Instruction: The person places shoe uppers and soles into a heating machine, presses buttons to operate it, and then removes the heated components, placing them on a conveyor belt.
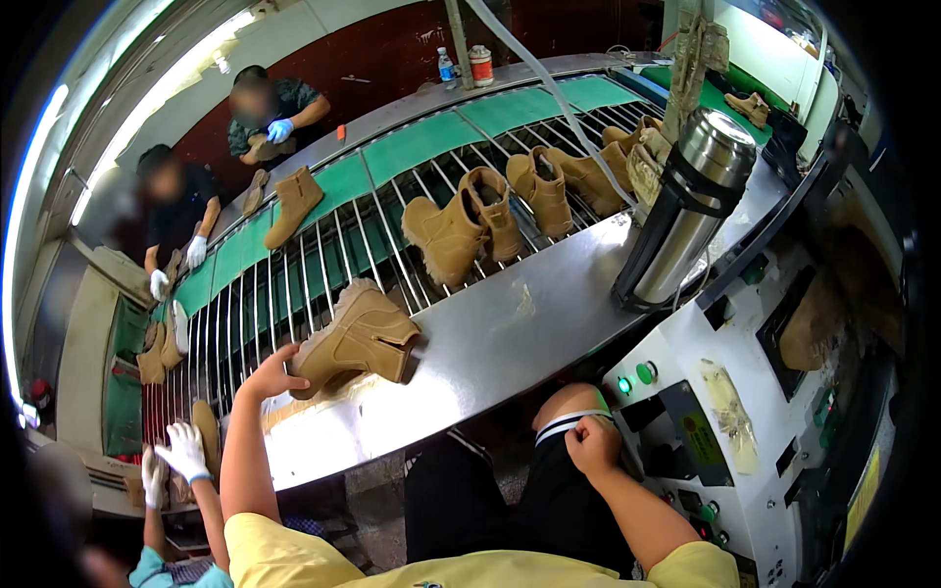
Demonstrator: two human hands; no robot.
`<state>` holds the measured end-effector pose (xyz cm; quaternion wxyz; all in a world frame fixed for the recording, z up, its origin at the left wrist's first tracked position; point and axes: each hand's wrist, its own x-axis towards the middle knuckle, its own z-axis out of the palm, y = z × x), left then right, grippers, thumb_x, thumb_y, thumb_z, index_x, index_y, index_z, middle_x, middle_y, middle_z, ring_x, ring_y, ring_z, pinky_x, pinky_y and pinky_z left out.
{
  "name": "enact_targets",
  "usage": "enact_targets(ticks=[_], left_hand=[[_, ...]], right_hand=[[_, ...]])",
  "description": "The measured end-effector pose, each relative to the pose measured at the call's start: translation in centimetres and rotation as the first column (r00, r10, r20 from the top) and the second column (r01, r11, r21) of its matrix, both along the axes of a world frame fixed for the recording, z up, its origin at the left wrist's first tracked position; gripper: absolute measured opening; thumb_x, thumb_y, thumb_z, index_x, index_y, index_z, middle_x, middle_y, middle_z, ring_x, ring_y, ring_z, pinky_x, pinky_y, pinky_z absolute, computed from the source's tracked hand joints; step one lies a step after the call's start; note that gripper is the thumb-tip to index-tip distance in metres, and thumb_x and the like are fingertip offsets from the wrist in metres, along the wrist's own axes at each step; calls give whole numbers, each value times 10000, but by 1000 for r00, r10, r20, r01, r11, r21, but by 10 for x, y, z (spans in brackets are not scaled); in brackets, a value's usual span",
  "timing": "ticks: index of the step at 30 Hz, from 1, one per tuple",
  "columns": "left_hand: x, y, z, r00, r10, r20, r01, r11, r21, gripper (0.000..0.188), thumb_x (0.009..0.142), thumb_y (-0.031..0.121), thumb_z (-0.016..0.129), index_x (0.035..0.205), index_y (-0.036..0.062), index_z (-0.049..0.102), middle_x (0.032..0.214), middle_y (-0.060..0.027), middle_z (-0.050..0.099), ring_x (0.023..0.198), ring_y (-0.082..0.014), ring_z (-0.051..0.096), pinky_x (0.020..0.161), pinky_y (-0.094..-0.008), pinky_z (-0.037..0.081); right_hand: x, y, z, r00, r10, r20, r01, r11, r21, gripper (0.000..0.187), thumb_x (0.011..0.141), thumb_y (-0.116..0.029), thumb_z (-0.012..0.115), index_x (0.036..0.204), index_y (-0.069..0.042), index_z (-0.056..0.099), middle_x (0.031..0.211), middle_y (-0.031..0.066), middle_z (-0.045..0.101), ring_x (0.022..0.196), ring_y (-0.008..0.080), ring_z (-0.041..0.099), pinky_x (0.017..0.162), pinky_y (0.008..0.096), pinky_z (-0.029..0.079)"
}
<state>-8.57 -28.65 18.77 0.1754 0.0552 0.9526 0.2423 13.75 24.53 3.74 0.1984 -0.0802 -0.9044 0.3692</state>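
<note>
A tan ankle boot [368, 338] with a chunky sole lies on its side at the near edge of the roller conveyor [328, 235], partly over the metal ledge. My left hand [272, 372] grips it by the toe end, thumb and fingers closed around it. Curled into a loose fist, my right hand [595, 446] rests by my right knee next to the white machine, and no object shows in it. Just beyond the held boot, a pair of tan boots [461, 225] stands on the rods. Further right are more tan boots [544, 191].
A steel thermos [691, 206] stands on the metal ledge [490, 333] at right. The white control panel [720, 412] with lit buttons is beside my right arm. Across the conveyor, gloved co-workers [279, 127] handle footwear; another's white gloves [183, 451] reach in at lower left.
</note>
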Motion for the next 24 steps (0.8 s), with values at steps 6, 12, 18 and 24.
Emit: enact_targets(ticks=[6,12,18,24], left_hand=[[-12,84,-37,874,188,-449,-289,942,-169,562,849,350,529,1313,37,485,1213,-221,587,1183,-385,505,1030,-487,345],[-78,150,-33,878,350,-326,-474,720,-507,724,910,586,306,1235,2,584,1281,-205,555,1225,-420,463,1100,-592,126],[-102,157,-54,871,429,-240,-489,804,-338,794,880,639,298,1143,-30,635,1203,-244,592,1193,-356,522,1107,-503,202],[-68,163,-59,822,358,-442,-399,917,0,523,875,499,477,897,42,729,930,-208,678,968,-409,600,986,-437,384]], right_hand=[[11,-3,5,1000,-17,-3,17,1000,7,206,661,-103,661,588,-58,473,574,126,517,560,338,520,490,420,384],[17,-2,3,998,-64,26,63,997,43,197,668,-134,675,590,-72,504,574,115,539,557,325,551,491,419,414],[14,-1,-1,999,-54,-7,54,999,-2,208,663,-133,677,580,-71,496,539,103,519,518,315,533,474,408,403],[5,-8,6,999,-32,36,32,999,-7,215,662,-132,674,582,-66,486,566,106,525,540,311,535,478,413,398]])
